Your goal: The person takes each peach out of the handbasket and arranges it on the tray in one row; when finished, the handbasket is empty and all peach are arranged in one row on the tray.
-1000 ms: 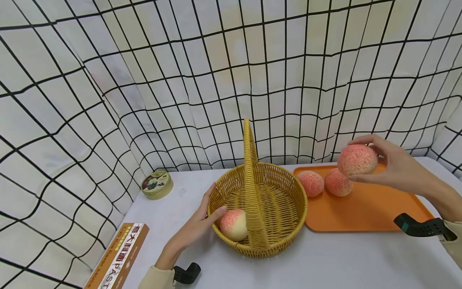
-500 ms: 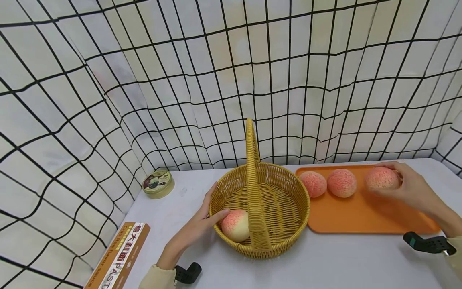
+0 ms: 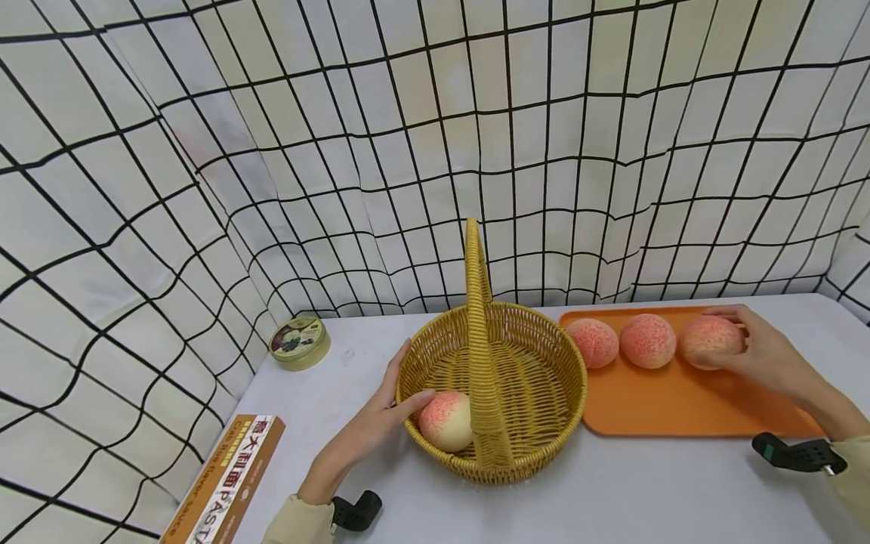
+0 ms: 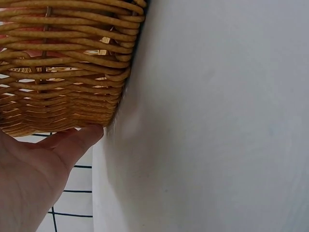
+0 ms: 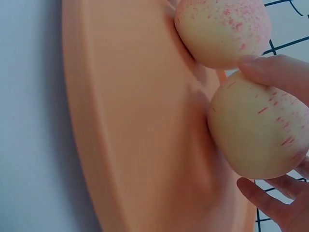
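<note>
My right hand (image 3: 771,351) holds a pink-and-cream peach (image 3: 711,340) low at the back of the orange tray (image 3: 666,408), thumb and fingers on either side of it. In the right wrist view this peach (image 5: 258,128) sits right beside another peach (image 5: 224,31). Two peaches, a middle one (image 3: 648,341) and a left one (image 3: 593,344), lie in line with it on the tray. My left hand (image 3: 381,412) grips the left rim of the wicker basket (image 3: 537,468), thumb over the edge, fingers along the outer wall. Inside the basket lies one peach (image 3: 445,421), close to that thumb.
A round tin (image 3: 299,344) stands at the table's back left. A pasta box (image 3: 224,483) lies at the front left. The basket's tall handle (image 3: 479,340) arches over its middle. Grid-patterned white cloth (image 3: 408,151) walls in the table's back and left side.
My right hand has lowered the peach from above the tray to its surface and moved it left, up beside the middle peach. My left hand has stayed on the basket rim.
</note>
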Demonstrator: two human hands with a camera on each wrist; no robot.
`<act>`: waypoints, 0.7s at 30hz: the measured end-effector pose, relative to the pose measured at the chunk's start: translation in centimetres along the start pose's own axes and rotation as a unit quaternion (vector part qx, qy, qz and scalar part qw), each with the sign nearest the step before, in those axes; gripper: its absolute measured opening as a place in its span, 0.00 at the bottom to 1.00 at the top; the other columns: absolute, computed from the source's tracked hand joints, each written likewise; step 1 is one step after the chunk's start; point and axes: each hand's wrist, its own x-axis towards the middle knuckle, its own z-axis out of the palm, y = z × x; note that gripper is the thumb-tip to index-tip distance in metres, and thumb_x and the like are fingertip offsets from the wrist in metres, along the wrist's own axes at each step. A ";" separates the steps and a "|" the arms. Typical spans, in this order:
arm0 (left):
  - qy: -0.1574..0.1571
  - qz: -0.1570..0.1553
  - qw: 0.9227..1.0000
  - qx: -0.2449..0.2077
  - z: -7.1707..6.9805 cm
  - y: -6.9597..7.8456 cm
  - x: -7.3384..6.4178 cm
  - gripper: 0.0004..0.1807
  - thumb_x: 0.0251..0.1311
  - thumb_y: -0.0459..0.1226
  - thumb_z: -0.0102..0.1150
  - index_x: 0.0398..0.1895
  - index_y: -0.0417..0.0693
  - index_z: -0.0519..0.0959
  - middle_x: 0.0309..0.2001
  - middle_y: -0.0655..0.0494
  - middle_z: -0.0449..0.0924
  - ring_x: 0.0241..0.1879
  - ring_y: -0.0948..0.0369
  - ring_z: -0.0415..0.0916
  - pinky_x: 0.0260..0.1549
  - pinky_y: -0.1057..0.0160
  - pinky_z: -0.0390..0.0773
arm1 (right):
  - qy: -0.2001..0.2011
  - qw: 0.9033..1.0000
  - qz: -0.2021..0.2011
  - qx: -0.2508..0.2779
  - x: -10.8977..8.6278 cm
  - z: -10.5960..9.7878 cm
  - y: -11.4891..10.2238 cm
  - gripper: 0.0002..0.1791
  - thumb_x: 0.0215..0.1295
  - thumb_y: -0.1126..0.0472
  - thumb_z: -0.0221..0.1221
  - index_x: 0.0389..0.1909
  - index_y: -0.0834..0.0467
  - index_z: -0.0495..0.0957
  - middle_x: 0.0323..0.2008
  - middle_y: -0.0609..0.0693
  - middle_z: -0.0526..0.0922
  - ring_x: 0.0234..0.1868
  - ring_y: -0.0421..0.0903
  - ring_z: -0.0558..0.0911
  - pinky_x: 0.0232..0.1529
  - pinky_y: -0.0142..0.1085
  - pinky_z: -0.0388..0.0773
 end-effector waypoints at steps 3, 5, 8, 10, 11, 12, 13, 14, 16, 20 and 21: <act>0.001 0.000 1.000 0.002 -0.1 0.1 0.0 0.50 0.76 0.49 0.58 0.86 0.65 0.33 0.85 0.56 0.29 0.83 0.51 0.32 0.78 0.42 0.40 | -0.009 1.000 0.003 -0.017 0.1 -0.4 0.1 0.45 0.64 0.52 0.74 0.70 0.72 0.60 0.60 0.76 0.67 0.53 0.71 0.70 0.45 0.52 0.77; 0.002 0.001 1.000 0.004 -0.1 0.1 0.0 0.50 0.76 0.49 0.58 0.86 0.65 0.33 0.85 0.56 0.29 0.83 0.51 0.32 0.78 0.41 0.40 | -0.014 0.999 -0.003 -0.031 0.1 -0.6 0.2 0.45 0.64 0.53 0.74 0.69 0.72 0.61 0.61 0.77 0.66 0.55 0.73 0.69 0.49 0.63 0.75; 0.004 0.001 1.000 0.009 -0.2 0.0 0.0 0.50 0.76 0.49 0.58 0.86 0.65 0.33 0.85 0.56 0.29 0.83 0.51 0.31 0.78 0.41 0.40 | -0.023 0.999 -0.007 -0.040 0.2 -0.7 0.2 0.45 0.63 0.53 0.75 0.70 0.71 0.63 0.61 0.78 0.65 0.56 0.74 0.69 0.53 0.70 0.70; 0.004 0.000 1.000 0.010 -0.2 0.0 0.0 0.50 0.76 0.49 0.58 0.86 0.64 0.33 0.85 0.55 0.29 0.83 0.51 0.30 0.78 0.40 0.40 | -0.028 0.999 -0.006 -0.043 0.2 -0.7 0.2 0.45 0.63 0.52 0.75 0.70 0.70 0.63 0.61 0.78 0.66 0.56 0.74 0.70 0.52 0.69 0.71; 0.004 0.000 1.000 0.011 -0.3 0.0 0.0 0.50 0.76 0.49 0.58 0.86 0.64 0.33 0.85 0.55 0.29 0.83 0.51 0.30 0.78 0.40 0.39 | -0.030 0.999 -0.004 -0.041 0.3 -0.6 0.1 0.45 0.63 0.51 0.74 0.71 0.70 0.63 0.61 0.78 0.67 0.55 0.74 0.70 0.52 0.68 0.72; 0.004 -0.001 1.000 0.011 -0.3 0.0 -0.1 0.50 0.76 0.49 0.58 0.86 0.63 0.33 0.85 0.55 0.29 0.83 0.51 0.30 0.78 0.40 0.39 | -0.032 0.999 -0.002 -0.040 0.3 -0.6 0.1 0.45 0.64 0.50 0.74 0.71 0.70 0.63 0.61 0.78 0.67 0.55 0.73 0.71 0.51 0.66 0.73; 0.004 -0.001 1.000 0.011 -0.2 -0.1 -0.1 0.51 0.76 0.49 0.58 0.86 0.63 0.33 0.85 0.55 0.29 0.83 0.51 0.30 0.78 0.40 0.39 | -0.034 0.999 -0.001 -0.038 0.4 -0.5 0.1 0.46 0.64 0.50 0.74 0.71 0.70 0.63 0.61 0.77 0.68 0.55 0.73 0.71 0.51 0.65 0.74; 0.004 -0.001 1.000 0.011 -0.2 -0.1 -0.1 0.51 0.76 0.49 0.58 0.86 0.63 0.33 0.85 0.55 0.29 0.83 0.51 0.30 0.78 0.40 0.39 | -0.033 0.999 -0.001 -0.037 0.4 -0.5 0.0 0.46 0.64 0.49 0.73 0.72 0.69 0.63 0.62 0.77 0.69 0.55 0.72 0.72 0.50 0.63 0.74; 0.004 0.000 1.000 0.009 -0.2 -0.1 0.0 0.51 0.76 0.49 0.58 0.86 0.63 0.33 0.85 0.55 0.29 0.83 0.51 0.30 0.78 0.40 0.39 | -0.035 0.999 -0.002 -0.032 0.6 -0.4 0.0 0.46 0.65 0.49 0.73 0.73 0.69 0.62 0.62 0.76 0.69 0.56 0.72 0.72 0.50 0.63 0.75; 0.001 0.003 1.000 0.002 -0.1 -0.1 0.0 0.51 0.76 0.48 0.58 0.86 0.63 0.33 0.85 0.55 0.29 0.83 0.51 0.31 0.78 0.40 0.39 | -0.034 0.999 -0.011 -0.024 0.6 -0.4 -0.1 0.46 0.64 0.50 0.73 0.73 0.68 0.61 0.64 0.76 0.67 0.57 0.73 0.71 0.51 0.66 0.74; 0.000 0.003 1.000 0.001 0.0 -0.1 0.1 0.51 0.76 0.48 0.58 0.86 0.63 0.33 0.85 0.55 0.29 0.83 0.51 0.31 0.78 0.41 0.40 | -0.032 0.999 -0.018 -0.022 0.5 -0.5 -0.1 0.46 0.64 0.52 0.74 0.73 0.69 0.61 0.64 0.77 0.67 0.57 0.73 0.71 0.51 0.68 0.73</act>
